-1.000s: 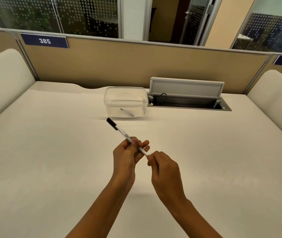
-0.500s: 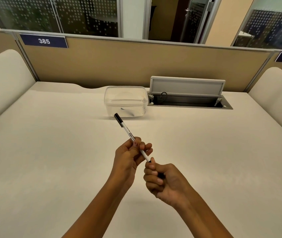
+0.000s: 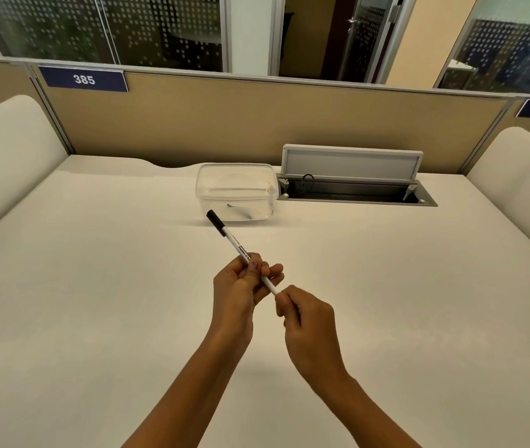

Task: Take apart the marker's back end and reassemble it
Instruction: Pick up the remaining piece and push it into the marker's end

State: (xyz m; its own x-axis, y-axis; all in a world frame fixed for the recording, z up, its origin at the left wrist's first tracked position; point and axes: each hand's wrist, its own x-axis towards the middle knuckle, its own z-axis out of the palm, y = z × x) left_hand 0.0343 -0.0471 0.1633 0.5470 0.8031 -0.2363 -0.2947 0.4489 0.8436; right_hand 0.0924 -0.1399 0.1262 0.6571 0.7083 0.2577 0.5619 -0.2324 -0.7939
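Observation:
A thin white marker (image 3: pixel 232 240) with a black cap points up and to the left, held above the middle of the desk. My left hand (image 3: pixel 239 286) grips its barrel near the lower half, thumb on top. My right hand (image 3: pixel 302 313) pinches the marker's back end with its fingertips, which hide that end. The two hands almost touch.
A clear plastic container (image 3: pixel 236 190) stands just behind the marker's cap, with a small dark item inside. To its right an open cable tray (image 3: pixel 354 192) with a raised lid is set into the cream desk (image 3: pixel 95 286). A tan partition runs along the back.
My right hand, which had pulled down and curled away from the barrel half a second ago, is back up with its fingertips on the marker's back end. The marker tilted slightly.

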